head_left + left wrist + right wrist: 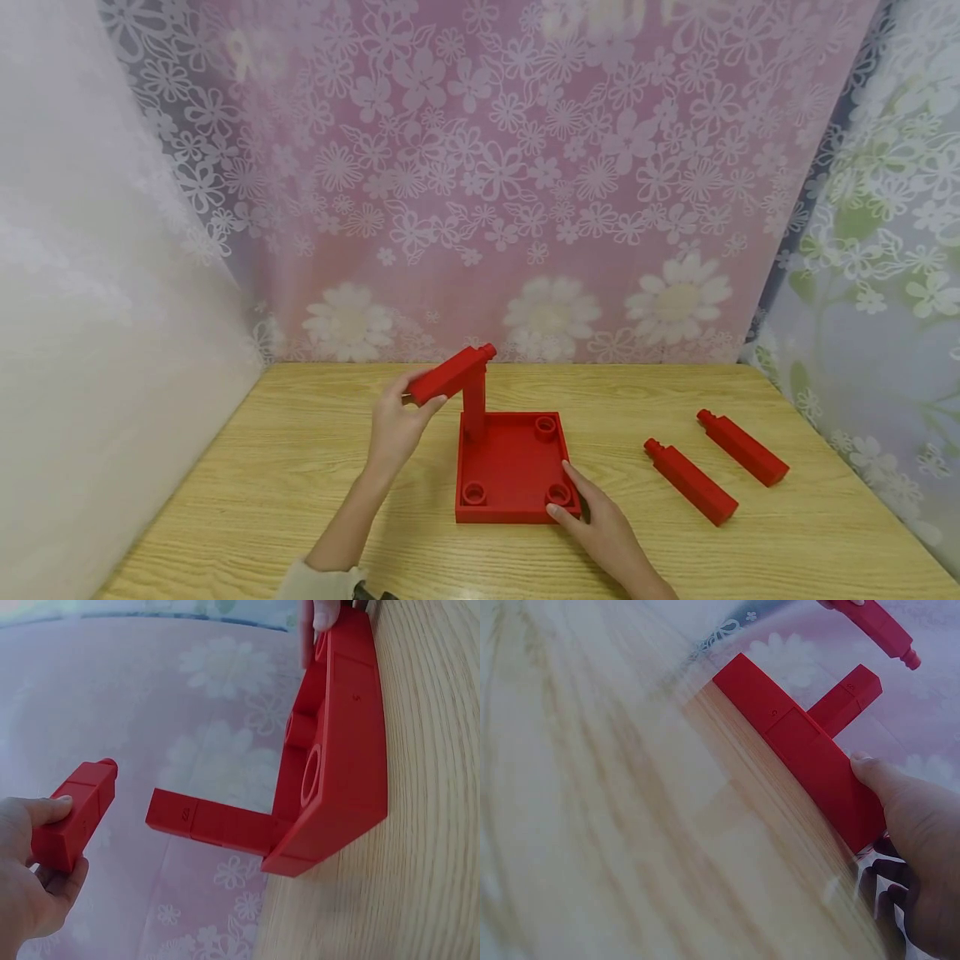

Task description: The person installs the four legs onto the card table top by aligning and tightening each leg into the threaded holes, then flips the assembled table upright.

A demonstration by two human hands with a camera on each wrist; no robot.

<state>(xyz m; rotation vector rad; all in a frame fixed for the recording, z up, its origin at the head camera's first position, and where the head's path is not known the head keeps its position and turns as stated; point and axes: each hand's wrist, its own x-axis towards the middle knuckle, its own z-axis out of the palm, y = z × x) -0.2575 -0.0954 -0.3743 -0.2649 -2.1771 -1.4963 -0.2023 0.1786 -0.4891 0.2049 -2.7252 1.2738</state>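
The right hand (603, 523), partly shadowed underneath, seems to clasp a corner of the red tray (510, 514); the left hand (395, 425) pinches a red post (448, 377).

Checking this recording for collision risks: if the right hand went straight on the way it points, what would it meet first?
The right hand would meet the red, square, plastic-looking tray first, as it is touching that tray's near right corner. Depth beyond there is hard to judge.
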